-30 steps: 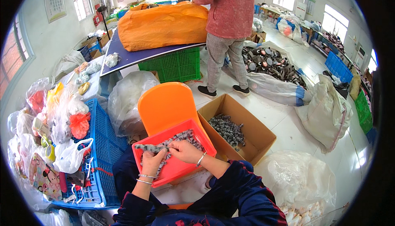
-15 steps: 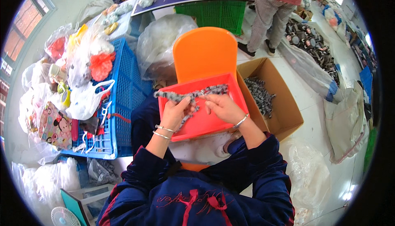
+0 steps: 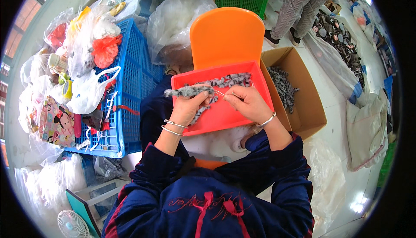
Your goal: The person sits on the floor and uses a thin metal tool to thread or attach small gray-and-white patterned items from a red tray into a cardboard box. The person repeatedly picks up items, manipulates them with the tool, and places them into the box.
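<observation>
Grey fuzzy strip [image 3: 182, 92]: one end juts left of your left hand [image 3: 190, 107], whose thumb and fingers pinch it above the red tray [image 3: 216, 121]. Likely light, limp, not slippery; pile should crush without harm. Best hold: close behind the worked end, as you have it. Just right of that pinch, a thin metal tool [image 3: 219, 93], gripped by your right hand's [image 3: 244, 103] fingertips; looks stiff, slim, perhaps slick. Farther right, similar fuzzy pieces [image 3: 282, 87] in a cardboard box [image 3: 310, 112].
</observation>
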A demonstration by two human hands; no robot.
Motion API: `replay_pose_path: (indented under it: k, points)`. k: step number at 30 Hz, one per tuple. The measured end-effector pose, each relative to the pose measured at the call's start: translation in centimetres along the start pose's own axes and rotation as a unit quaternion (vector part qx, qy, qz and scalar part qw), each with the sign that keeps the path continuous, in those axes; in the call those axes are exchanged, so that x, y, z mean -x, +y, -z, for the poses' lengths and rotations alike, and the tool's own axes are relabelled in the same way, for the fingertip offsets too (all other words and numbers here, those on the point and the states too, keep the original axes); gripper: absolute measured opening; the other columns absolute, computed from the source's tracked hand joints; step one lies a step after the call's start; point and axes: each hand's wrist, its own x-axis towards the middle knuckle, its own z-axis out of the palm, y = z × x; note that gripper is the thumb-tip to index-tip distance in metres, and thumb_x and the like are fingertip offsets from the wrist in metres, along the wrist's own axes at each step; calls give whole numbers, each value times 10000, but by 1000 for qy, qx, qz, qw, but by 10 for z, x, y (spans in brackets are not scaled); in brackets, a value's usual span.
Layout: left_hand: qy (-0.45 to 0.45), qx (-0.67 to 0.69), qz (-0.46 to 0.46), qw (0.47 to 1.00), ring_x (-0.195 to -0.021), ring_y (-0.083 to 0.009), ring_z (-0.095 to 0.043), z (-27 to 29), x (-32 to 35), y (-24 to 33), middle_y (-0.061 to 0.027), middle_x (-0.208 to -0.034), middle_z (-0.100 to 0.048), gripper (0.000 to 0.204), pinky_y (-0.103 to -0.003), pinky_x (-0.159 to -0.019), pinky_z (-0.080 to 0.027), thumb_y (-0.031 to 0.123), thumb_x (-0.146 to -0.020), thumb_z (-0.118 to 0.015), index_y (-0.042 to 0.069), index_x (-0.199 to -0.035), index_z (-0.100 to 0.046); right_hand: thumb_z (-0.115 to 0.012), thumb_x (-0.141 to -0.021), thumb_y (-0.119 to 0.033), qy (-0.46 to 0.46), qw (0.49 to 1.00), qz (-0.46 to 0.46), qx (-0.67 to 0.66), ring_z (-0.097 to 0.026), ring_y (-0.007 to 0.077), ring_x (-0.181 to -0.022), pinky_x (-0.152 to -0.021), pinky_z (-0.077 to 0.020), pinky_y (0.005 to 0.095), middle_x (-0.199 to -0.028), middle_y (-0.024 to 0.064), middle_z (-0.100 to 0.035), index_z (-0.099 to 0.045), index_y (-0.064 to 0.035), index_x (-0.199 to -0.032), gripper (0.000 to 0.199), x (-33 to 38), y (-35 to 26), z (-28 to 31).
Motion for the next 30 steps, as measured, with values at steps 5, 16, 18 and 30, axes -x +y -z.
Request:
replay_pose_path:
  k: [5, 16, 18, 30]
  points:
    - [10, -39, 25, 999, -673, -122, -561, 2, 1, -2, -60, -816, -631, 106, -259, -607, -455, 50, -902, -595, 1, -996, -609, -609, -900, -135, -19, 998, 14, 64, -519, 200, -546, -540, -418, 317, -635, 137, -538, -619, -8, -867, 132, 1, -7, 4]
    - [-6, -92, 20, 996, -647, -101, -585, 3, 1, 1, -44, -777, -653, 94, -236, -611, -476, 106, -881, -627, 17, -908, -644, -613, -849, -137, -2, 988, 59, 143, -609, 339, -662, -576, -456, 399, -703, 160, -592, -617, -46, -876, 96, 3, -2, 4]
    - [-17, -109, 11, 994, -642, -109, -572, 3, 2, 0, -47, -777, -649, 65, -246, -574, -449, 91, -879, -623, 31, -904, -629, -613, -847, -141, -7, 986, 73, 148, -611, 342, -670, -579, -458, 407, -699, 155, -591, -616, -51, -872, 93, 3, 2, 2]
    - [-17, -97, 37, 994, -640, -104, -601, 7, 2, 0, -57, -778, -669, 106, -234, -606, -486, 103, -876, -641, 0, -889, -665, -623, -836, -155, -4, 977, 87, 193, -614, 349, -654, -580, -463, 443, -684, 162, -602, -625, -59, -833, 96, 4, 0, 5]
